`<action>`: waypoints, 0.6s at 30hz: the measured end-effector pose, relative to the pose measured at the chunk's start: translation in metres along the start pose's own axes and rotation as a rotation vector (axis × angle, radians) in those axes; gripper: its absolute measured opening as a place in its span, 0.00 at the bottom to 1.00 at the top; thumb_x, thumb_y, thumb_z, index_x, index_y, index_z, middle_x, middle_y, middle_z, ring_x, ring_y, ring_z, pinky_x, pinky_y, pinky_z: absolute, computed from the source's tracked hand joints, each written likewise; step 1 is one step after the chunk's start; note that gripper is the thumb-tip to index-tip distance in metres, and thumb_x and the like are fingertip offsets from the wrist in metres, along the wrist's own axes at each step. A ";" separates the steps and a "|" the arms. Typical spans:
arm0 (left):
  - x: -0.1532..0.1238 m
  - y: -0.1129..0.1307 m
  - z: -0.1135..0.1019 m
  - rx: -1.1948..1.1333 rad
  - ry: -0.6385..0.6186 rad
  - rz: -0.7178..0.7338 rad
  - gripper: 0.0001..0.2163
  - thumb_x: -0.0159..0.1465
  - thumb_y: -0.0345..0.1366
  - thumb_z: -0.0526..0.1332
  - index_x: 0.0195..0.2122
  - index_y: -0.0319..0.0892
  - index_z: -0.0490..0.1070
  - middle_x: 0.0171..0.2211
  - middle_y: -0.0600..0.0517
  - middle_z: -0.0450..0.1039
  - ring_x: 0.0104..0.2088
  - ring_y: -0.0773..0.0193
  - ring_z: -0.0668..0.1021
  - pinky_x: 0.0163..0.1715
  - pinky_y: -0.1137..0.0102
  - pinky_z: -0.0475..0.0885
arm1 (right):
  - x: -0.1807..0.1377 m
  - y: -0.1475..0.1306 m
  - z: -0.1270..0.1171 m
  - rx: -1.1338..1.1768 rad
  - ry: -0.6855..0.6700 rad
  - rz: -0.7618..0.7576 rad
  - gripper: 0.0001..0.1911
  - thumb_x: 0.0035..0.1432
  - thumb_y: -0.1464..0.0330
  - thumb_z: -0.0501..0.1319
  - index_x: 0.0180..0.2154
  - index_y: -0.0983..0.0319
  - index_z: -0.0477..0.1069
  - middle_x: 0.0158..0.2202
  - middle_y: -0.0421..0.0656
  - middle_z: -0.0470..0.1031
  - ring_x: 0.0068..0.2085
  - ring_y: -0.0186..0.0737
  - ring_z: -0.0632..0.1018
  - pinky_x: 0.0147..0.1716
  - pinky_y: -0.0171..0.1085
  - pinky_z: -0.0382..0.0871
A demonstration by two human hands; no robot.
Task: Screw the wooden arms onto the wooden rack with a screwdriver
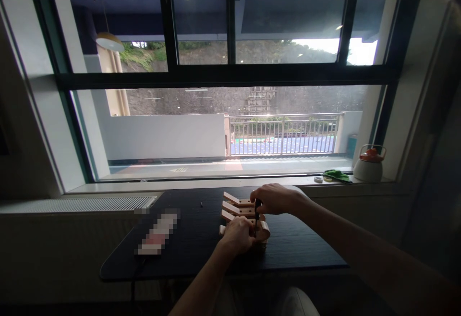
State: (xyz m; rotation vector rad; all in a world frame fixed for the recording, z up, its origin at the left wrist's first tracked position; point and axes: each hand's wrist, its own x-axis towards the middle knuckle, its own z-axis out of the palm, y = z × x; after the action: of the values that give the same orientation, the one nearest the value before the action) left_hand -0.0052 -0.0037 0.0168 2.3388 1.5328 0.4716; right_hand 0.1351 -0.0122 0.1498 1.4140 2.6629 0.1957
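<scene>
Head view: a dark wood-grain counter [295, 249] is seen running under a large dark-framed window [230, 73], and at its middle a pale wooden assembly of jointed slats [236, 204] is being worked on. The assembly lies flat on the counter, its slats fanned out toward the left and the window. Its near end is covered by the left hand [236, 237], whose grip is clenched around the wood. Just behind, a slim black tool [257, 214] is held upright by the right hand [275, 198], the grip closed tight on its top, with the lower end set down onto the assembly between the two hands. The tool's tip is hidden by the left fingers, so the exact contact spot cannot be told.

To the left, well apart, a pixelated pink-and-white oblong [158, 234] is laid on the counter, and a tiny dark speck [200, 204] is spotted nearer the window. On the sill at far right, a white squat jug with an orange lid [369, 164] is stood, with a green crumpled cloth [336, 175] and a small white ring [318, 179] beside it. A white slatted grille [79, 204] is set to the counter's left. Nothing is placed between the hands and the assembly.
</scene>
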 end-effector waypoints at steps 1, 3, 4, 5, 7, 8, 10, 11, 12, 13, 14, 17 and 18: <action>0.000 0.000 0.000 -0.010 -0.006 0.006 0.10 0.54 0.41 0.63 0.34 0.45 0.80 0.36 0.51 0.78 0.39 0.57 0.76 0.37 0.70 0.67 | 0.000 0.000 0.000 0.004 0.004 -0.014 0.17 0.53 0.67 0.60 0.46 0.56 0.74 0.40 0.44 0.79 0.36 0.40 0.76 0.28 0.33 0.60; -0.001 0.001 -0.001 -0.018 -0.015 0.010 0.11 0.55 0.43 0.62 0.34 0.46 0.80 0.35 0.52 0.78 0.39 0.57 0.76 0.37 0.70 0.67 | 0.001 0.001 0.000 0.010 0.010 -0.040 0.15 0.54 0.69 0.59 0.44 0.55 0.75 0.38 0.42 0.79 0.36 0.39 0.76 0.28 0.33 0.60; -0.001 0.001 -0.001 -0.014 -0.015 0.007 0.10 0.54 0.42 0.62 0.33 0.45 0.80 0.35 0.51 0.78 0.39 0.57 0.76 0.37 0.70 0.67 | 0.002 0.001 0.001 0.010 0.013 -0.050 0.14 0.54 0.70 0.58 0.42 0.56 0.76 0.38 0.42 0.79 0.36 0.39 0.76 0.29 0.33 0.60; -0.001 0.001 -0.001 -0.005 -0.011 0.000 0.10 0.54 0.41 0.63 0.32 0.44 0.80 0.35 0.51 0.77 0.38 0.57 0.76 0.36 0.71 0.67 | 0.003 0.001 0.001 0.010 0.014 -0.058 0.14 0.54 0.70 0.58 0.41 0.56 0.77 0.37 0.42 0.79 0.36 0.39 0.76 0.29 0.33 0.59; -0.001 0.001 -0.001 0.011 0.007 -0.010 0.09 0.53 0.39 0.63 0.31 0.43 0.79 0.35 0.50 0.77 0.38 0.57 0.76 0.35 0.71 0.67 | 0.006 0.001 0.003 0.009 0.016 -0.061 0.13 0.54 0.71 0.58 0.41 0.57 0.77 0.36 0.43 0.79 0.35 0.40 0.77 0.29 0.33 0.59; -0.001 0.001 -0.001 0.016 0.016 -0.013 0.09 0.52 0.38 0.63 0.31 0.43 0.79 0.35 0.50 0.77 0.39 0.57 0.76 0.35 0.71 0.67 | 0.007 0.001 0.004 0.008 0.015 -0.057 0.13 0.54 0.71 0.58 0.40 0.58 0.77 0.36 0.43 0.79 0.35 0.40 0.77 0.29 0.33 0.59; 0.000 0.000 0.000 0.020 0.020 -0.013 0.09 0.52 0.38 0.63 0.31 0.43 0.79 0.35 0.49 0.77 0.39 0.57 0.76 0.35 0.70 0.67 | 0.009 0.000 0.005 0.004 0.012 -0.040 0.12 0.54 0.70 0.58 0.40 0.59 0.77 0.36 0.44 0.79 0.35 0.40 0.77 0.28 0.33 0.59; 0.000 0.000 0.000 0.020 0.016 -0.010 0.09 0.52 0.38 0.63 0.31 0.43 0.79 0.35 0.49 0.77 0.39 0.57 0.76 0.35 0.70 0.67 | 0.009 0.000 0.006 0.001 0.011 -0.028 0.12 0.55 0.69 0.58 0.39 0.60 0.77 0.35 0.45 0.79 0.35 0.41 0.77 0.28 0.33 0.60; 0.000 0.000 0.000 0.022 0.010 -0.009 0.09 0.52 0.39 0.63 0.31 0.42 0.79 0.35 0.49 0.77 0.38 0.57 0.76 0.35 0.70 0.67 | 0.008 0.000 0.006 -0.004 0.011 -0.015 0.11 0.55 0.68 0.58 0.39 0.61 0.77 0.35 0.46 0.79 0.35 0.41 0.77 0.28 0.34 0.60; 0.000 0.000 0.000 0.024 0.005 -0.008 0.09 0.52 0.39 0.63 0.31 0.42 0.79 0.34 0.50 0.77 0.38 0.57 0.76 0.35 0.70 0.67 | 0.007 0.000 0.005 -0.011 0.012 0.000 0.11 0.55 0.68 0.58 0.38 0.62 0.77 0.35 0.47 0.79 0.35 0.42 0.77 0.28 0.34 0.60; 0.000 0.000 0.000 0.026 0.002 -0.006 0.09 0.52 0.39 0.63 0.31 0.43 0.79 0.34 0.50 0.77 0.38 0.57 0.76 0.35 0.70 0.67 | 0.006 0.000 0.005 -0.018 0.014 0.016 0.12 0.56 0.68 0.58 0.38 0.63 0.77 0.35 0.48 0.79 0.35 0.43 0.77 0.28 0.34 0.60; 0.000 0.001 -0.001 0.039 0.001 -0.003 0.08 0.52 0.38 0.62 0.31 0.43 0.79 0.32 0.50 0.77 0.36 0.58 0.77 0.33 0.70 0.66 | 0.001 0.000 0.002 -0.037 0.013 0.054 0.13 0.56 0.67 0.57 0.39 0.64 0.77 0.36 0.51 0.79 0.36 0.45 0.77 0.29 0.35 0.61; 0.000 0.001 -0.001 0.042 -0.002 -0.001 0.08 0.52 0.37 0.62 0.31 0.43 0.79 0.32 0.50 0.77 0.36 0.58 0.77 0.33 0.70 0.66 | -0.001 0.000 0.000 -0.039 0.009 0.058 0.14 0.56 0.66 0.58 0.41 0.64 0.77 0.36 0.50 0.79 0.36 0.45 0.78 0.29 0.35 0.62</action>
State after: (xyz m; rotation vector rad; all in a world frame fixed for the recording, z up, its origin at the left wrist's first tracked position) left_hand -0.0050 -0.0038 0.0184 2.3695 1.5571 0.4405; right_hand 0.1361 -0.0130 0.1497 1.4830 2.6123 0.2590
